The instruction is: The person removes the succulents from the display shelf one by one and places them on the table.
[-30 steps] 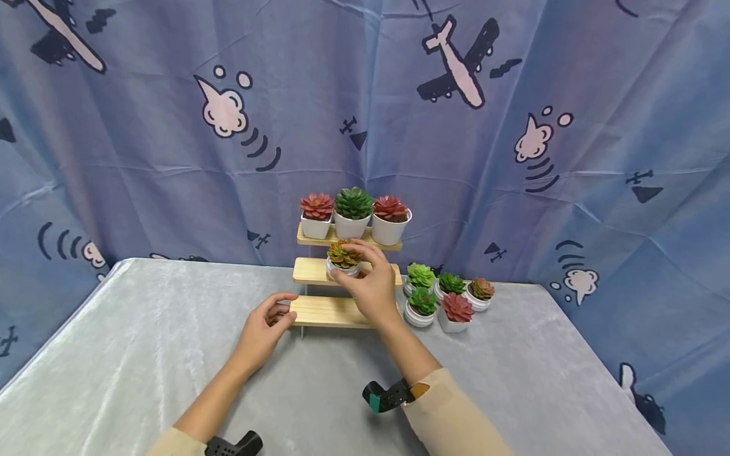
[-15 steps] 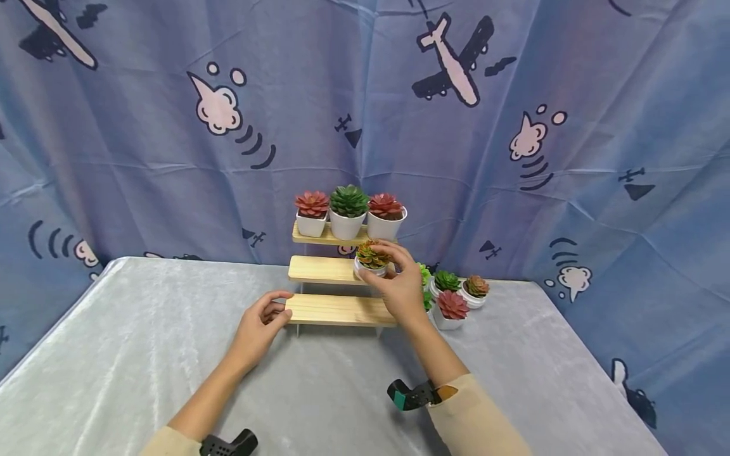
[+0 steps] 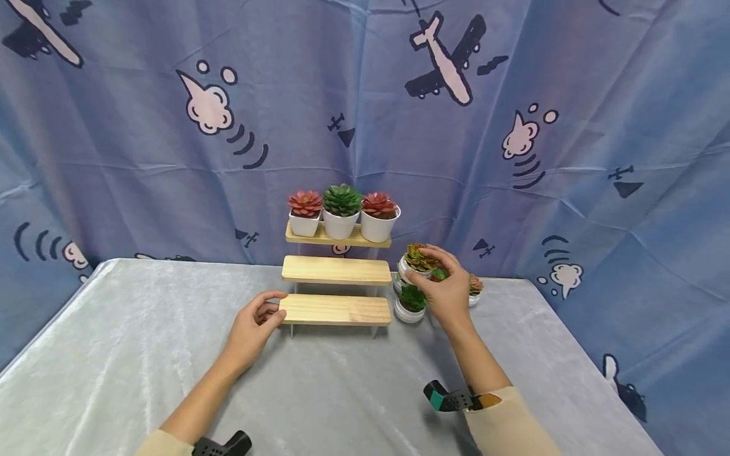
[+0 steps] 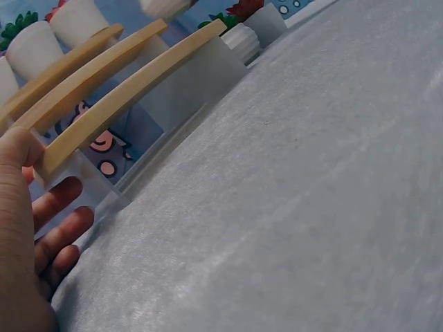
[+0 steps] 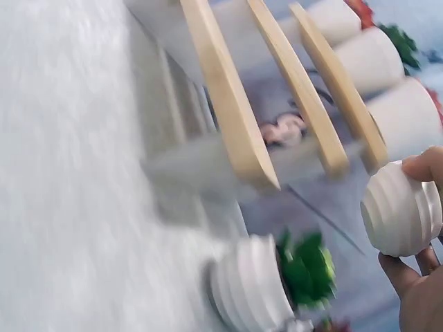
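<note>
My right hand [image 3: 447,291] pinches a small white ribbed pot with an orange-green succulent [image 3: 419,259], held just right of the three-tier wooden stand [image 3: 335,310]. In the right wrist view, thumb and fingers grip the sides of that ribbed pot [image 5: 396,211]. My left hand [image 3: 253,329] holds the left end of the stand's lowest board, thumb at its edge and the other fingers curled beside the clear side panel [image 4: 90,176]. Two red succulents, one in a square pot [image 3: 305,221] and one in a round pot [image 3: 377,225], flank a green succulent [image 3: 341,215] on the top board.
Below my right hand, a green succulent in a ribbed pot [image 3: 410,304] stands on the grey cloth-covered table [image 3: 319,392]. A brownish succulent [image 3: 475,288] shows behind the hand; other pots there are partly hidden. A blue airplane-print curtain [image 3: 285,95] hangs behind.
My right hand has carried the orange-green succulent rightward from the middle board to beside the stand, over the other pots. My left hand stays at the lowest board's end. The view has shifted slightly.
</note>
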### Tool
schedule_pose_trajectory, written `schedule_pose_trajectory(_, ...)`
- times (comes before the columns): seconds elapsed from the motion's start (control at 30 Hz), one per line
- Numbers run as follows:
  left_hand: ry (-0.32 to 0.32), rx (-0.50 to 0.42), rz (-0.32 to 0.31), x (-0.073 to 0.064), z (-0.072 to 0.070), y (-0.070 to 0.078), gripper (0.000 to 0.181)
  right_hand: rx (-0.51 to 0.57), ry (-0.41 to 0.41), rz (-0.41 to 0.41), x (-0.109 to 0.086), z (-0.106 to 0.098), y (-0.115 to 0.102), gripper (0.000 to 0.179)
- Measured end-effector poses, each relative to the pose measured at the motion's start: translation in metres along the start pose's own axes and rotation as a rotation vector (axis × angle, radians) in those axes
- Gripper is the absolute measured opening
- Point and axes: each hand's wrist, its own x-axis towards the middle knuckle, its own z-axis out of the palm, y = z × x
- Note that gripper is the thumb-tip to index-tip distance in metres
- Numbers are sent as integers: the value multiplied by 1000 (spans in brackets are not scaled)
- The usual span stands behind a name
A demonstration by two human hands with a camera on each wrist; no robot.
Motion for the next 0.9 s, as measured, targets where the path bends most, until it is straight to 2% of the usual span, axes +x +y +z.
schedule_pose_trajectory(0.2, -4, 0, 10, 0, 0, 1, 30, -3, 78, -17, 2, -38, 10, 45)
schedule_pose_trajectory(0.4, -1, 14, 17, 0, 0, 1, 31, -50, 125, 40, -3, -65, 20, 46)
schedule_pose_trajectory(0.9, -1, 26, 22, 0, 0, -1, 31, -42, 217, 44, -12, -93, 51, 50)
